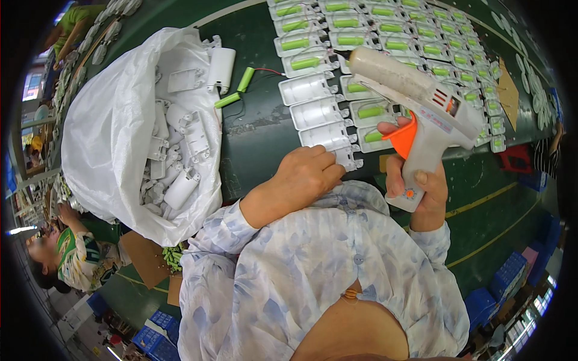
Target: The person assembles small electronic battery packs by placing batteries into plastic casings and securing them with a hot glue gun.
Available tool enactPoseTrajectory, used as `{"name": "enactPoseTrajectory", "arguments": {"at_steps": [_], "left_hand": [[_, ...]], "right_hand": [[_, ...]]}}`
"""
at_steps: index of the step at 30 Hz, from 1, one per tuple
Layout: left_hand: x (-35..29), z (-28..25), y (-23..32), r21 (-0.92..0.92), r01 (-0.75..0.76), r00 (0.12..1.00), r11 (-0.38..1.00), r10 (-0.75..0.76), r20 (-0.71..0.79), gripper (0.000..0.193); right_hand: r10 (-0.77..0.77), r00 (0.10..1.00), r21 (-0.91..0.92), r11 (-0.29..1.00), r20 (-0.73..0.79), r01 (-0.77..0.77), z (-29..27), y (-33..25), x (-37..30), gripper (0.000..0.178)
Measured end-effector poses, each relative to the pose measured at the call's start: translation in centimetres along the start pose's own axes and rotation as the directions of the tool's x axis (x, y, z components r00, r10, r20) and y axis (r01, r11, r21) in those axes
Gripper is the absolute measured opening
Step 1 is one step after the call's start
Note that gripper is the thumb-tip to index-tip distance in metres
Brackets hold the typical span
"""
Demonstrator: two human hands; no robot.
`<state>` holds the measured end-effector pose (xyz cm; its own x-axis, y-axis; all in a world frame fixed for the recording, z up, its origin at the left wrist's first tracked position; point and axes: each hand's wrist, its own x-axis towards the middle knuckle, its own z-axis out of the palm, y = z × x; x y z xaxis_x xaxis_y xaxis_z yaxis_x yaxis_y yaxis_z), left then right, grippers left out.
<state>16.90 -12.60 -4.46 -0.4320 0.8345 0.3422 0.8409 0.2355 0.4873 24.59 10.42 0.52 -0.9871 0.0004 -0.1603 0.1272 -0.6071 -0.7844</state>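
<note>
My right hand (421, 186) is wrapped round the handle of a white glue gun (442, 123), with its fingers at the orange trigger (402, 137). The gun's nozzle points up and left over rows of white plastic shells holding green battery cells (370, 112). My left hand (307, 177) is closed, its fingers curled at the near end of a column of white shells (314, 113) with no cells in them. Part of the nearest white shell (348, 159) sticks out beside these fingers; the rest is hidden under the hand.
A large white plastic bag (108, 132) full of loose shells stands on the left of the green table (253, 141). Two wired green cells (236, 90) lie beside it. Below the bag are more green cells (173, 259) and a cardboard box (144, 259). Another person (78, 246) sits at far left.
</note>
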Motion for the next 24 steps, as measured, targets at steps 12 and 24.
{"name": "enactPoseTrajectory", "arguments": {"at_steps": [12, 24], "left_hand": [[1.2, -6.1, -10.6, 0.459, 0.603, 0.798, 0.653, -0.477, -0.369, 0.027], [1.3, -6.4, -10.9, -0.379, 0.603, 0.560, 0.702, -0.711, -0.425, 0.014]], "right_hand": [[0.131, 0.991, -0.353, 0.928, 0.014, -0.118, 1.0, -0.8, 0.9, 0.054], [0.303, 0.949, -0.536, 0.788, -0.090, -0.302, 0.9, -0.6, 2.0, 0.028]]}}
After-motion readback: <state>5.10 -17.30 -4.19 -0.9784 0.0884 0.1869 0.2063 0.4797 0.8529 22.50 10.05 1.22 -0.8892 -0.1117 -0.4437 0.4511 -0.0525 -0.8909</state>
